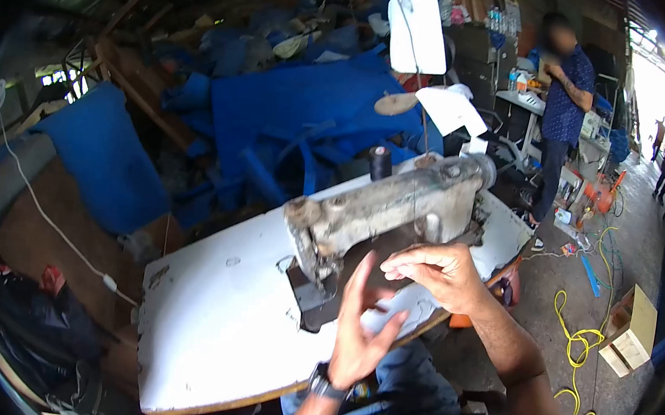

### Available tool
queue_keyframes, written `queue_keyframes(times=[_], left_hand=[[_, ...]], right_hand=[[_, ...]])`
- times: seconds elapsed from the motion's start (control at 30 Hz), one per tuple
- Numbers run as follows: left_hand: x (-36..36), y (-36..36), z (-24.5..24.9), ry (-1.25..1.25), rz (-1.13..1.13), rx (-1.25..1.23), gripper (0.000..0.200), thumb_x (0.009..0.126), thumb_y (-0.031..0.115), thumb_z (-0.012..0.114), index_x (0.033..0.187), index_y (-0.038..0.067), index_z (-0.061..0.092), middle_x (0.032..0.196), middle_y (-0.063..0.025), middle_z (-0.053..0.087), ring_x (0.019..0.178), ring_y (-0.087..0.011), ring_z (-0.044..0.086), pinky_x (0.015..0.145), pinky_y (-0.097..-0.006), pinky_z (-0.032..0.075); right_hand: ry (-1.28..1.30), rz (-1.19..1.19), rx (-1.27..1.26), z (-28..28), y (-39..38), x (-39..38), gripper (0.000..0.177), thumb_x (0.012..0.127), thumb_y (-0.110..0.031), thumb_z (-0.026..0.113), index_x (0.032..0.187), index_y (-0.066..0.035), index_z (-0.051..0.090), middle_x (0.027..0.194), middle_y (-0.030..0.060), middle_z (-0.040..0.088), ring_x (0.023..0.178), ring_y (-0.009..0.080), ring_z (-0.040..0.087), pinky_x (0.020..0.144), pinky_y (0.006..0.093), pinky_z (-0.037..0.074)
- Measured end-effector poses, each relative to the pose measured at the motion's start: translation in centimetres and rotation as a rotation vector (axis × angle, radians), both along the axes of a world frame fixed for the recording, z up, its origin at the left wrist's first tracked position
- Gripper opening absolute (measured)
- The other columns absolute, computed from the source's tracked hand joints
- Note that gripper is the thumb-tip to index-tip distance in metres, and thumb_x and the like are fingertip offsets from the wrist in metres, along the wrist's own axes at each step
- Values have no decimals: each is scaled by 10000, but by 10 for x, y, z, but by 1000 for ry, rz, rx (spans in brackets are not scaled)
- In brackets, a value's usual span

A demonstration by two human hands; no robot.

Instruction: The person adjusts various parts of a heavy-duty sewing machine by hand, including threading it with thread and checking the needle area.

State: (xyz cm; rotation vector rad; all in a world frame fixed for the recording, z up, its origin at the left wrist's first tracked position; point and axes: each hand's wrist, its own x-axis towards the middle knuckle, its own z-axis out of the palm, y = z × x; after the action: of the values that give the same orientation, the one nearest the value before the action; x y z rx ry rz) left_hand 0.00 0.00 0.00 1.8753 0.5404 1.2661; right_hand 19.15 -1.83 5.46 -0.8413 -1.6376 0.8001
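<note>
A worn, grey-white sewing machine [396,205] stands on a white table [221,300] with a chipped edge. My left hand [364,329], with a watch on its wrist, is raised in front of the needle end, fingers and thumb apart and nothing visible in them. Close by on the right, my right hand [444,274] is held before the machine's arm with its fingertips pressed together. Whatever those fingertips may pinch is too small to make out. Behind the machine stands a spool of dark thread [380,164].
Blue sheet material [278,108] is heaped beyond the table. A person [568,94] stands at the back right near a side table. Yellow cable [574,339] and a wooden box [631,332] lie on the floor at right. A white cord [41,190] hangs at left.
</note>
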Motion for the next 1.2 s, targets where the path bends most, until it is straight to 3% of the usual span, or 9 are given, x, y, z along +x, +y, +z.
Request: queue_keyframes(times=[0.07,0.1,0.17,0.27,0.63,0.7,0.97,1.1,1.2], left_hand=[[23,8,9,-144,-190,-94,989,859,-60,748,1616,60,124,1542,-157,419,1033,-168,622,875,-320,552],[9,-11,-9,-164,-262,-271,773,916,-16,716,1561,12,290,1259,-115,632,922,-134,630,833,-297,545],[6,-4,-22,86,-250,-274,421,1000,108,660,1387,-9,544,886,-33,665,788,-96,599,758,-261,511],[-6,-28,-20,136,-187,-357,274,1054,226,592,1160,-4,695,712,13,589,701,-76,548,690,-242,469],[-83,-16,-23,344,204,-261,268,1035,218,625,989,-33,709,740,-38,617,686,-87,537,623,-270,468],[-84,-11,-9,450,246,-229,287,1030,236,634,978,-37,706,710,-36,605,668,-92,527,607,-275,464],[-69,-6,11,401,73,-88,251,1009,234,649,1070,1,718,854,-160,722,753,-227,703,677,-356,531],[-80,-1,21,373,3,-300,257,1008,247,660,1057,5,729,796,-45,675,730,-107,594,676,-286,494],[-86,7,20,354,25,-292,291,990,288,684,1017,5,740,747,-1,632,706,-78,546,653,-256,465]], right_hand=[[26,-20,-17,4,-7,-2,189,1000,-21,610,1141,40,721,1069,155,754,982,186,729,876,306,593],[23,-16,11,-13,-25,-20,186,997,-23,615,1133,39,725,1048,148,758,968,186,732,863,307,599],[9,-22,28,-14,-24,-14,184,998,-24,609,1126,46,722,1046,142,758,964,185,732,857,308,601],[134,-7,-25,-15,-23,0,188,999,-21,607,1135,55,712,1052,136,759,954,175,732,850,301,596],[-318,-529,111,-27,12,39,299,986,-39,610,1277,19,642,1175,171,714,1092,260,701,924,340,555],[-586,-786,542,-14,3,27,414,950,-67,660,1355,-7,590,1309,177,646,1204,330,631,1016,381,500],[-563,-16,450,-22,-19,-49,427,944,-139,656,1359,-57,592,1225,171,689,1136,302,671,1123,477,431],[-317,86,179,-33,0,-42,177,944,-71,676,1103,5,687,842,101,647,700,196,623,618,306,488],[-336,22,173,-33,6,-32,61,929,-14,678,984,10,684,829,73,625,717,153,588,638,300,463]])
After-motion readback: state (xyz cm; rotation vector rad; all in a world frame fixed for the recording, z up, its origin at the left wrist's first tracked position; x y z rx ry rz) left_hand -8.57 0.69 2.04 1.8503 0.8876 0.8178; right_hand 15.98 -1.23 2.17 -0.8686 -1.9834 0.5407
